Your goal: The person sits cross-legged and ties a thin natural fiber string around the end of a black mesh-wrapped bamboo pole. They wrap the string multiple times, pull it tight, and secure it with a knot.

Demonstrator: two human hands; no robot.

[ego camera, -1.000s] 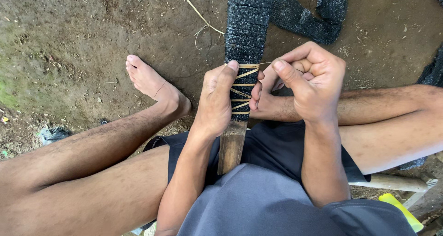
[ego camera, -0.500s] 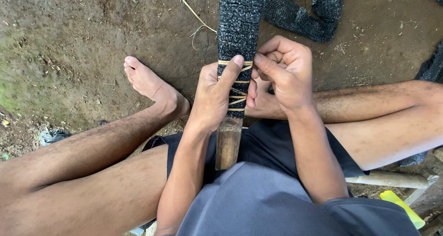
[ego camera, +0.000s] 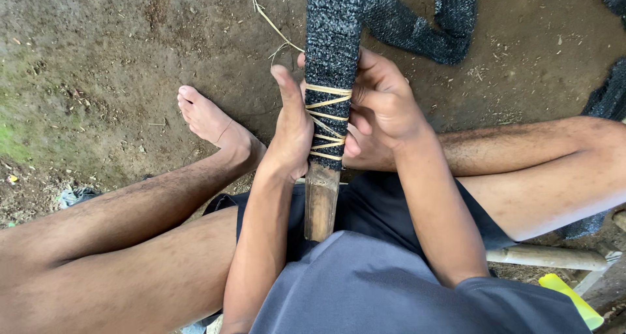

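Left hand clamped on pole | right hand gripped netting | best kept twine taut, turns close

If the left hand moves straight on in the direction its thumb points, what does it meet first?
Probably only bare dirt ground. The left hand points up along the net-wrapped bamboo stick; a dry straw lies near that line.

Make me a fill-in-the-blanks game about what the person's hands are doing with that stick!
1. Both hands grip a stick made of ____.
2. The left hand and right hand press on dark netting tied with ____ -coloured strips.
3. The bare end of the stick points toward the person's ____.
4. The ground is bare ____.

Missing words: bamboo; tan; body; dirt
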